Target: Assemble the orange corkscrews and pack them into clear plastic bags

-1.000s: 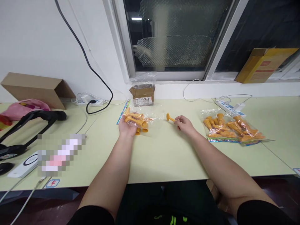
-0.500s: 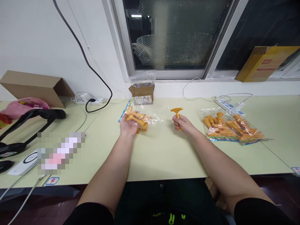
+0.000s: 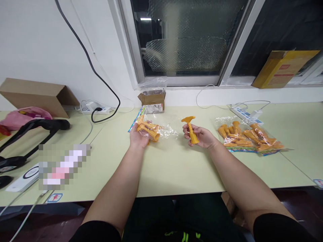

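A clear plastic bag of orange toy pieces lies across my left hand, whose fingers are bent round its colourful header end. To the right, my right hand grips a single orange piece with a broad curved top and a flared, ribbed lower end, held roughly upright. Its fingers are partly behind the piece. Farther right, two more clear bags of orange pieces lie side by side on the pale green table.
At the wall stands a small open cardboard box. Power strips with cables lie at the back. On the left are a larger carton, a pink item, a black strap frame and a blurred-out object.
The orange piece in my right hand has turned, so its flared lower end now shows in front of the fingers. My left hand and its bag have barely moved.
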Demonstrator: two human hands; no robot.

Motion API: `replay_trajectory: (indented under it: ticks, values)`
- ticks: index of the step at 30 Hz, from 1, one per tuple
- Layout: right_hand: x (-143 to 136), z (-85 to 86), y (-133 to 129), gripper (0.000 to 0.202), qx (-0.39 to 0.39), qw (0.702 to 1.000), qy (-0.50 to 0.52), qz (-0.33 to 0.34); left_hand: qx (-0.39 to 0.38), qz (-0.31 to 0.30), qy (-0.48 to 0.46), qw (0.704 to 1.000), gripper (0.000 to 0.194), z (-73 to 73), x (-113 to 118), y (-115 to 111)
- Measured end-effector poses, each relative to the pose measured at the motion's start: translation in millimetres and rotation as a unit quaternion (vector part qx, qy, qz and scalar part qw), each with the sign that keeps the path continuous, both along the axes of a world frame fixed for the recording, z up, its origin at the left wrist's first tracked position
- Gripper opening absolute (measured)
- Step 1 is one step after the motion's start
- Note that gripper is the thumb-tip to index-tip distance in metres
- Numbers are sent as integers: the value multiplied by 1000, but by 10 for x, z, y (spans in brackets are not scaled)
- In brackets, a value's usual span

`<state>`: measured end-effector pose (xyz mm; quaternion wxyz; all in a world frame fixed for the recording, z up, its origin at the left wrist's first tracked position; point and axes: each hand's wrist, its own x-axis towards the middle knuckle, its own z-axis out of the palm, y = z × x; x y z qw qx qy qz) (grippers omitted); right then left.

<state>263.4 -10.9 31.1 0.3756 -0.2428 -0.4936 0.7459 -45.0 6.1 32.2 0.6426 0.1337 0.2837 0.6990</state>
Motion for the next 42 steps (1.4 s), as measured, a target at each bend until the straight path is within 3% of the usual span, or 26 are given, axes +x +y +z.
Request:
replay_trajectory:
  ticks: [3,5,7,9,11,13,15,17,20,24,27,32,36,42]
  values:
    - [31,68,-49,46,9,993,-62,104,-2,-6,3,1000,47,7,4,-13]
    - [47,70,-48,47,40,985,-106,132,-3,-1,5,1000,45,15,12,-23]
    - [45,50,-35,47,83,980,-137,114,1,7,1,1000,43,24,24,-33]
    - [13,18,-27,48,140,972,-184,45,6,9,-6,1000,42,32,42,-43]
    - [-44,-19,-35,47,237,935,-257,-64,7,8,-7,1000,41,39,63,-54]
    - [-111,-53,-63,48,353,865,-330,-136,6,6,-1,1000,41,44,83,-61]
    - [-171,-78,-104,56,434,812,-371,-119,4,6,4,1000,41,45,100,-63]
    - [-217,-91,-142,64,458,801,-380,-58,0,12,6,1000,42,42,112,-59]
    - [-269,-108,-167,69,443,817,-369,-22,2,15,7,1000,42,28,121,-47]
    - [-332,-176,-144,73,382,852,-346,-85,11,-11,2,1000,44,-7,137,-38]
    - [-385,-230,-127,79,283,900,-313,-110,6,-33,16,999,45,-38,159,-41]
    - [-478,-223,-119,53,113,968,-181,-134,8,-52,23,998,45,-53,179,-58]
    - [-517,-168,-133,53,26,988,-82,-131,-3,-74,28,997,47,-50,199,-76]
    - [-497,-140,-178,74,44,996,-57,-58,-45,-122,33,991,42,-85,250,-70]
